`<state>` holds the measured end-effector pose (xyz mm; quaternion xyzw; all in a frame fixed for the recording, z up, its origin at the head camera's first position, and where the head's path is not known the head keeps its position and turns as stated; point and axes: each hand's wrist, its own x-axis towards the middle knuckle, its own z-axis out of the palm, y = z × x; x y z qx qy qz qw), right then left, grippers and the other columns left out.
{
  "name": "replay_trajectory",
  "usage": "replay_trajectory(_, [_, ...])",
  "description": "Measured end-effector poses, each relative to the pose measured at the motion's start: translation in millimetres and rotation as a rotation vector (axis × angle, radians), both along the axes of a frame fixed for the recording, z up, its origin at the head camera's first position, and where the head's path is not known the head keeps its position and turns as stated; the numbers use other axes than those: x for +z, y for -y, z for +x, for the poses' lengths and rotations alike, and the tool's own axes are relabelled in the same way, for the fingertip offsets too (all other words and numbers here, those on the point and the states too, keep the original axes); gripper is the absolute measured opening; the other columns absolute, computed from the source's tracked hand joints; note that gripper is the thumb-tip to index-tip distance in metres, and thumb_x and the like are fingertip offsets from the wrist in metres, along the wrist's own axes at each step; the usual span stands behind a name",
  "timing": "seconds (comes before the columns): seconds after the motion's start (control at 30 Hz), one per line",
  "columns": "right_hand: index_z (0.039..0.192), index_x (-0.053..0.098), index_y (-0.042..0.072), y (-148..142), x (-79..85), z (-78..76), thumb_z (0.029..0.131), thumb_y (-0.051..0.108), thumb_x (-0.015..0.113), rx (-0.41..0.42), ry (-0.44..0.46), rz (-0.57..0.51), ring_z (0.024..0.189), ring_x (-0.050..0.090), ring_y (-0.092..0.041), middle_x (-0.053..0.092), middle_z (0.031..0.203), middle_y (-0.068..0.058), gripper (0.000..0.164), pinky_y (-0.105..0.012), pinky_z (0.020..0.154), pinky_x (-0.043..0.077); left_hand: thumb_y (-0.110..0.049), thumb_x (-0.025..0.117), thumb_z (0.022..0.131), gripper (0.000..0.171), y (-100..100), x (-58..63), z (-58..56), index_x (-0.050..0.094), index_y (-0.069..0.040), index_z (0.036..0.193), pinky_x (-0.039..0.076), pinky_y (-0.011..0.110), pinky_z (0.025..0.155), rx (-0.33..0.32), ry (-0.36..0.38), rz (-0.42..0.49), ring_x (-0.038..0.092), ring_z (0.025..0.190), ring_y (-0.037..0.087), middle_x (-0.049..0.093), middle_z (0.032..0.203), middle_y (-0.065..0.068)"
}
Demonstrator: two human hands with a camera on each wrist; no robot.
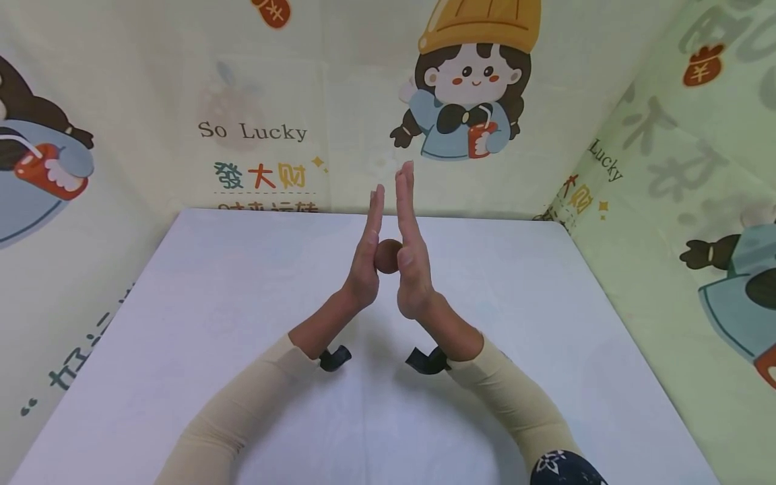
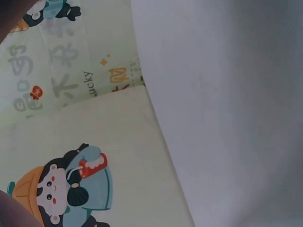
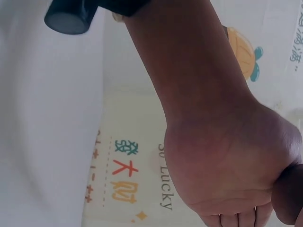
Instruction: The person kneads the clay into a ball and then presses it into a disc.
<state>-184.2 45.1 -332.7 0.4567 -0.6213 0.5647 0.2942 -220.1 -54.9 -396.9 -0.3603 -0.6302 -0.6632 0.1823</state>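
A small brown ball (image 1: pixel 388 256) is held between my two upright palms above the white table, in the middle of the head view. My left hand (image 1: pixel 365 266) presses it from the left, fingers straight and pointing up and away. From the other side my right hand (image 1: pixel 415 269) does the same with straight fingers, its thumb lying near the ball. The right wrist view shows the left palm (image 3: pixel 213 151) close up, with the dark ball (image 3: pixel 288 196) at the lower right edge. Only blurred bits of skin reach the left border of the left wrist view.
The white table (image 1: pixel 242 283) spreads under both arms. Printed cloth walls (image 1: pixel 358 81) with cartoon figures and lettering stand behind it and at both sides. Black wrist cameras (image 1: pixel 427 361) jut inward below the hands. A dark patterned cloth (image 1: pixel 566 468) shows at the bottom right.
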Motion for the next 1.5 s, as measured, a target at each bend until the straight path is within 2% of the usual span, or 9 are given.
replay_trajectory(0.17, [0.154, 0.004, -0.023, -3, 5.2, -1.7, 0.108, 0.063, 0.019, -0.015, -0.019, -0.025, 0.16, -0.003, -0.037, -0.009, 0.169, -0.034, 0.098, -0.059, 0.125, 0.0, -0.026, 0.011, 0.107, 0.066, -5, 0.9, 7.2, 0.004, -0.001, 0.167, -0.004, 0.045, 0.127, -0.002, -0.036, -0.008, -0.009, 0.161, 0.021, -0.001, 0.177, 0.01])
replay_trajectory(0.43, [0.152, 0.002, -0.025, -8, 7.8, -5.9, 0.109, 0.059, 0.019, -0.011, -0.038, -0.043, 0.16, -0.004, -0.04, -0.01, 0.167, -0.038, 0.096, -0.059, 0.125, -0.003, -0.051, 0.014, 0.111, 0.078, -10, 4.4, 19.9, 0.004, 0.003, 0.166, -0.002, 0.046, 0.127, -0.008, -0.066, -0.004, -0.007, 0.161, 0.024, 0.001, 0.176, 0.012])
replay_trajectory(0.87, [0.154, 0.004, -0.022, -15, 6.4, -10.5, 0.11, 0.056, 0.018, -0.045, -0.023, -0.043, 0.161, -0.006, -0.033, -0.007, 0.169, -0.034, 0.091, -0.056, 0.125, -0.005, -0.049, 0.016, 0.112, 0.079, -18, 22.3, 40.4, 0.004, 0.008, 0.164, 0.001, 0.051, 0.127, -0.023, -0.146, 0.02, -0.003, 0.161, 0.032, 0.003, 0.175, 0.017])
replay_trajectory(1.33, [0.155, 0.001, -0.02, -15, -6.2, -15.4, 0.112, 0.053, 0.016, 0.029, 0.01, -0.045, 0.161, -0.008, -0.031, -0.011, 0.171, -0.029, 0.086, -0.057, 0.126, 0.004, -0.052, 0.017, 0.111, 0.083, -17, 48.0, 50.5, 0.003, 0.012, 0.162, -0.001, 0.053, 0.127, 0.008, -0.206, 0.048, -0.004, 0.161, 0.032, 0.002, 0.174, 0.022])
replay_trajectory(1.37, [0.156, 0.002, -0.019, -15, -8.4, -15.9, 0.112, 0.054, 0.016, 0.034, 0.022, -0.045, 0.161, 0.002, -0.029, -0.011, 0.172, -0.027, 0.086, -0.052, 0.126, 0.014, -0.052, 0.017, 0.111, 0.083, -16, 49.0, 50.5, 0.003, 0.012, 0.162, -0.001, 0.052, 0.127, 0.01, -0.202, 0.05, -0.004, 0.161, 0.031, 0.001, 0.175, 0.021])
replay_trajectory(1.4, [0.156, 0.001, -0.018, -15, -10.6, -16.3, 0.112, 0.054, 0.016, 0.039, 0.031, -0.043, 0.156, 0.023, -0.024, -0.011, 0.172, -0.026, 0.086, -0.05, 0.126, 0.016, -0.052, 0.017, 0.111, 0.084, -15, 50.2, 50.5, 0.003, 0.012, 0.162, -0.001, 0.052, 0.127, 0.014, -0.2, 0.051, -0.005, 0.161, 0.031, 0.001, 0.175, 0.02])
replay_trajectory(1.43, [0.157, 0.001, -0.017, -15, -12.6, -16.6, 0.112, 0.054, 0.016, 0.045, 0.037, -0.04, 0.143, 0.043, -0.018, -0.012, 0.173, -0.024, 0.086, -0.048, 0.125, 0.017, -0.052, 0.017, 0.111, 0.084, -15, 51.9, 50.8, 0.003, 0.012, 0.162, -0.001, 0.052, 0.127, 0.018, -0.2, 0.053, -0.005, 0.161, 0.031, 0.001, 0.175, 0.02])
replay_trajectory(1.47, [0.158, 0.001, -0.016, -15, -14.7, -16.5, 0.112, 0.055, 0.016, 0.054, 0.049, -0.036, 0.123, 0.057, -0.011, -0.012, 0.173, -0.022, 0.086, -0.041, 0.12, 0.028, -0.052, 0.017, 0.111, 0.084, -14, 53.3, 50.9, 0.003, 0.012, 0.162, -0.001, 0.052, 0.127, 0.022, -0.202, 0.056, -0.006, 0.161, 0.031, 0.001, 0.175, 0.02])
replay_trajectory(1.5, [0.158, 0.0, -0.016, -15, -16.5, -16.5, 0.112, 0.055, 0.016, 0.062, 0.054, -0.034, 0.102, 0.062, -0.006, -0.012, 0.174, -0.021, 0.086, -0.04, 0.12, 0.028, -0.053, 0.017, 0.11, 0.084, -13, 54.4, 50.7, 0.003, 0.012, 0.162, 0.0, 0.052, 0.127, 0.025, -0.203, 0.06, -0.007, 0.161, 0.03, 0.001, 0.175, 0.02])
